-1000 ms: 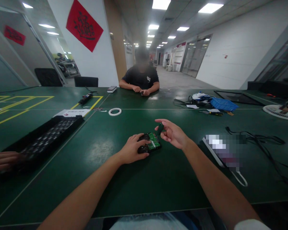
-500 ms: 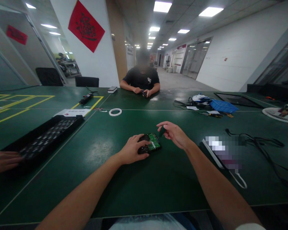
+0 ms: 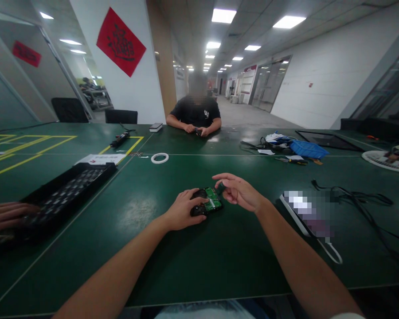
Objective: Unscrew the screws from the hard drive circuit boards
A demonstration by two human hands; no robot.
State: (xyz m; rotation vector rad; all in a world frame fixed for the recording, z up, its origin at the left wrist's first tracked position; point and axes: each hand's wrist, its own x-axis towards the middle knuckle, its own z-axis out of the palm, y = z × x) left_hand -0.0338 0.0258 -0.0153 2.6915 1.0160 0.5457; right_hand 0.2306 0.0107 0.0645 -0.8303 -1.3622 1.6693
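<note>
A hard drive (image 3: 216, 204) with a green circuit board facing up lies flat on the green table in front of me. My left hand (image 3: 186, 209) is wrapped over its left side, thumb along the near edge and fingers across the top, pressing it down. In my right hand (image 3: 239, 189) is a small screwdriver (image 3: 221, 188) with a dark green handle, pinched by thumb and fingers over the board's right edge. The index finger sticks out to the left. The screwdriver's tip is too small to make out against the board.
A co-worker's hand (image 3: 11, 216) reaches into a long black tray (image 3: 96, 170) at left. Across the table sits another person (image 3: 197, 113). A tape roll (image 3: 160, 158), a phone (image 3: 299, 217), black cables (image 3: 359, 199), a blue basket (image 3: 308, 149) and pliers (image 3: 294, 161) lie around.
My right hand has turned slightly, and the screwdriver handle sits a little lower and further left. My left hand stays on the hard drive. The co-worker's hand has moved right into the tray.
</note>
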